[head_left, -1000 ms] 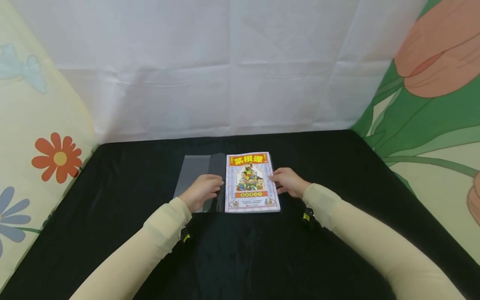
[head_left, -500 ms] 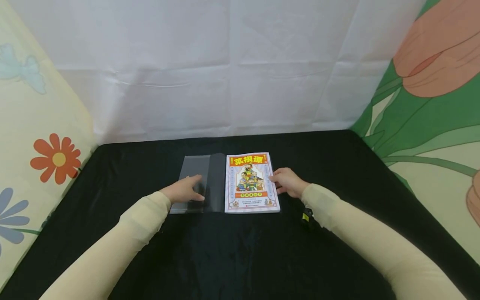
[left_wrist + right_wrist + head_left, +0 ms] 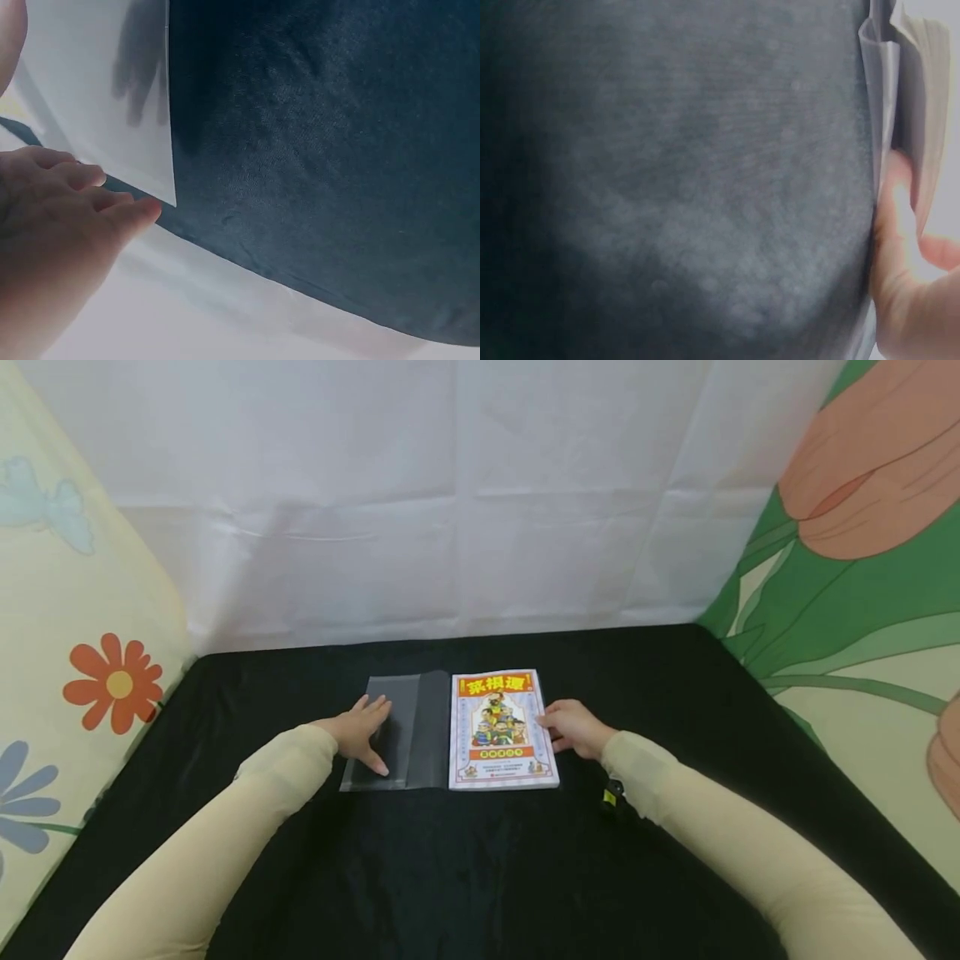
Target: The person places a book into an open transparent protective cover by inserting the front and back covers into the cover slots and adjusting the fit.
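Note:
A paperback book (image 3: pixel 502 768) with a colourful cartoon front lies face up on the black cloth. To its left a clear plastic book cover (image 3: pixel 431 735) lies spread flat. My left hand (image 3: pixel 356 732) is over the cover's left part with fingers spread; whether it touches the plastic I cannot tell. In the left wrist view, the cover's corner (image 3: pixel 146 165) shows beyond the fingertips. My right hand (image 3: pixel 576 727) pinches the book's right edge. Close up in the right wrist view, its fingers (image 3: pixel 895 217) are at the page edges (image 3: pixel 934 90), beside a folded plastic flap (image 3: pixel 883 82).
Black cloth (image 3: pixel 450 877) covers the table around the book. A white sheet (image 3: pixel 450 527) hangs behind the far edge. Printed floral fabric stands at the left (image 3: pixel 120 585) and right (image 3: pixel 862 652) sides.
My left hand has moved left from the strip beside the book to the cover's left part, and its fingers have spread. The right hand stays at the book's edge.

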A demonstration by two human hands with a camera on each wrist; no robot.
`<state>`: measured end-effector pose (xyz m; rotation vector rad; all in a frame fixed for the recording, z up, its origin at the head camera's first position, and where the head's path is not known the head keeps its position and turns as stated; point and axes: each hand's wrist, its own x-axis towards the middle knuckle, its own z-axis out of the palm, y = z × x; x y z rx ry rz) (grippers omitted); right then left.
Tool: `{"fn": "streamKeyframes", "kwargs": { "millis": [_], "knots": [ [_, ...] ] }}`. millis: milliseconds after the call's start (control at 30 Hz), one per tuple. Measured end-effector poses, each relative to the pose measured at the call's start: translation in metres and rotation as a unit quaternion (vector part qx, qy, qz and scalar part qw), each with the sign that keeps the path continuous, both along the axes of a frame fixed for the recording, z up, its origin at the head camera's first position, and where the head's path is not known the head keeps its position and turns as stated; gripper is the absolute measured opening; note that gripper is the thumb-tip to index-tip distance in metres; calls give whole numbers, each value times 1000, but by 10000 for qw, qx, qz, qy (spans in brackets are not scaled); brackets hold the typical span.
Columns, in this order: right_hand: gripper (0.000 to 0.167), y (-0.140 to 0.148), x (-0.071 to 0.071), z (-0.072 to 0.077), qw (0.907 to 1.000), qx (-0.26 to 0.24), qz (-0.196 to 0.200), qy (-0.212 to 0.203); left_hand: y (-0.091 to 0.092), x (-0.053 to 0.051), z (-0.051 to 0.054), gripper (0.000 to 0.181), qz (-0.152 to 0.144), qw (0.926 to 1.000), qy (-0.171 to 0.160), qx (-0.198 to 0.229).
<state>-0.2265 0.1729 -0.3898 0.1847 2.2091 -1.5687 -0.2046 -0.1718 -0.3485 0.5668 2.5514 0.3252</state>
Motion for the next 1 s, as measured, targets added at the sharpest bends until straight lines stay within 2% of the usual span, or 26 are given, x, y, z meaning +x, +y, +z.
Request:
{"fn": "streamKeyframes", "kwargs": {
  "millis": [167,400,533,667,867,1000],
  "knots": [
    [23,0,-1,0,10000,20,1,3,5,-6,-3,110,-154,9998,25,-120],
    [24,1,0,1,10000,25,33,8,10,-15,-5,115,-359,9993,-96,87],
    [24,2,1,1,10000,20,25,24,10,-18,-6,116,-404,9991,-126,64],
    [22,2,1,1,10000,-2,-4,37,10,-19,-9,115,-379,9992,-152,-29],
    [22,1,1,2,10000,58,-41,46,10,-20,-13,113,-170,9992,-357,-55],
    [24,0,2,2,9999,95,-44,39,8,-19,-15,109,-214,9989,-412,47]
  ]
}}
